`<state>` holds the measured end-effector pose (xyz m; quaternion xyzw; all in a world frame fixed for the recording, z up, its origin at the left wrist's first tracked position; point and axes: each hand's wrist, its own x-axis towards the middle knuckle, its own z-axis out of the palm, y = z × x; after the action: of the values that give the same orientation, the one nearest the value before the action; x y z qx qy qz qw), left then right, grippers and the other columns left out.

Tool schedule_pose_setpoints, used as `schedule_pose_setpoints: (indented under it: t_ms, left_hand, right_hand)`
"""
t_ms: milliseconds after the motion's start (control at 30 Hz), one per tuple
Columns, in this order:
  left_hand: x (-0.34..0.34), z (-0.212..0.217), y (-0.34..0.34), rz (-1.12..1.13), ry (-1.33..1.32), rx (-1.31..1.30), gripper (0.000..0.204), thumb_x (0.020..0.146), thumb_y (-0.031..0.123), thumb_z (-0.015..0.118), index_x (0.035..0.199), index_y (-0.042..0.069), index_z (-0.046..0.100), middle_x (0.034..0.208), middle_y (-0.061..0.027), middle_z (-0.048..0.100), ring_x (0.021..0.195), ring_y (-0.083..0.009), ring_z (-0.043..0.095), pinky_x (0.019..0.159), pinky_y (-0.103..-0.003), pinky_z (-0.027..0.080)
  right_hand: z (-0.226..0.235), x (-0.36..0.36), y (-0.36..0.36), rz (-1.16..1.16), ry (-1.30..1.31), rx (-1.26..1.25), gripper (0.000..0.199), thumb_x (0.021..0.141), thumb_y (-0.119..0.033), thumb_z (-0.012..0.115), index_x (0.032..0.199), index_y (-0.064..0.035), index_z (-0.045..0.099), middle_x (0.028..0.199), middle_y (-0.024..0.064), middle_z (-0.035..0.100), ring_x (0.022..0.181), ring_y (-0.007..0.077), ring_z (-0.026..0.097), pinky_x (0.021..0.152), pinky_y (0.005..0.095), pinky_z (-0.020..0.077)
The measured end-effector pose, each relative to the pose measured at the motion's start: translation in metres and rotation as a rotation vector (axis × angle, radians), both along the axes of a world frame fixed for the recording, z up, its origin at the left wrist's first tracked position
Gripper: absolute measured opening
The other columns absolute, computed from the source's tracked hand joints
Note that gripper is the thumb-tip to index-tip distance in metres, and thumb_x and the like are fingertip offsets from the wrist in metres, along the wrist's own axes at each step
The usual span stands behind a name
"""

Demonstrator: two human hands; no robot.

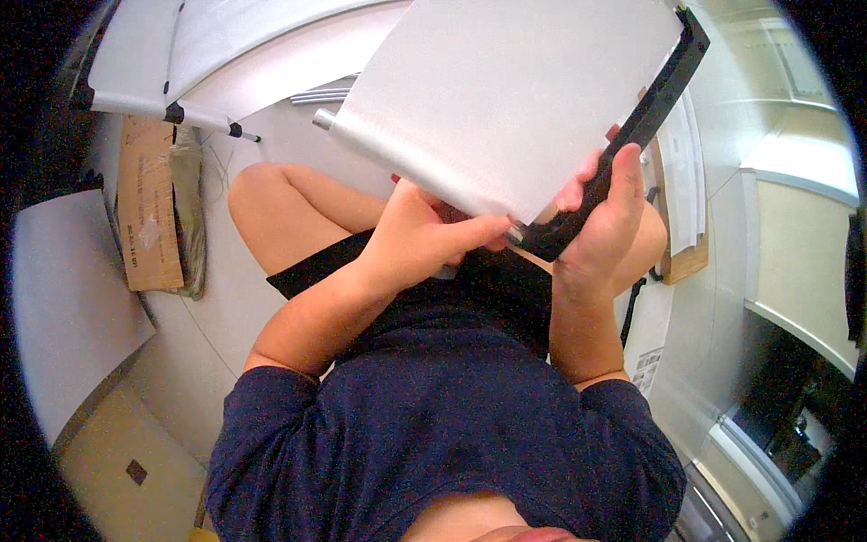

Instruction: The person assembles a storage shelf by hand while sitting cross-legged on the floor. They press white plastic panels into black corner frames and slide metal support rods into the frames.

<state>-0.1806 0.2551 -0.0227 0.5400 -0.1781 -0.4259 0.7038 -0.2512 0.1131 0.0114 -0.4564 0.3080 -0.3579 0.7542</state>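
Observation:
A white sheet (515,90) with a silver rod (397,149) along its lower edge and a black bar (646,122) along its right edge is held over my lap. My right hand (607,212) is closed around the lower part of the black bar. My left hand (424,237) pinches at the corner where the rod meets the bar, index finger stretched toward the bar's black end piece (542,242). My bare knees show below the sheet.
A second white panel with black clips (172,54) lies on the pale tiled floor at upper left. Flat cardboard pieces (149,203) and a grey sheet (68,298) are at the left. A wooden board (686,262) and white strips lie at the right.

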Motion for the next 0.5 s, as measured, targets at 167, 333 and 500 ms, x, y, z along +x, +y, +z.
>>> schedule_pose_setpoints:
  t_ms: [167,333,500]
  left_hand:
    - [0.002,0.001,-0.003,-0.014,0.024,0.02,0.02,0.074,0.009,0.07,0.089,-0.003,0.063,0.072,-0.0079,0.065,0.055,-0.0098,0.058,0.045,-0.021,0.042]
    - [0.0,0.002,-0.003,-0.011,0.065,0.061,0.018,0.076,0.013,0.069,0.087,-0.001,0.065,0.068,-0.0048,0.065,0.048,-0.0039,0.051,0.038,-0.017,0.034]
    - [-0.007,-0.006,-0.004,0.068,0.117,0.058,0.017,0.077,0.014,0.069,0.085,0.0,0.064,0.067,-0.0037,0.064,0.046,-0.0037,0.049,0.037,-0.017,0.033]
  right_hand:
    - [0.0,0.0,-0.004,0.024,-0.028,0.053,0.03,0.094,-0.032,0.045,0.108,-0.0051,0.049,0.063,0.0023,0.046,0.043,0.011,0.042,0.039,0.0234,0.0352]
    - [-0.003,0.002,-0.001,-0.036,-0.032,0.068,0.031,0.094,-0.033,0.044,0.108,-0.006,0.049,0.064,0.0017,0.045,0.043,0.0105,0.041,0.039,0.0235,0.0355]
    - [-0.002,0.006,0.005,-0.081,-0.015,0.066,0.028,0.093,-0.032,0.047,0.107,-0.0073,0.05,0.063,0.0011,0.046,0.043,0.0101,0.042,0.039,0.0225,0.0355]
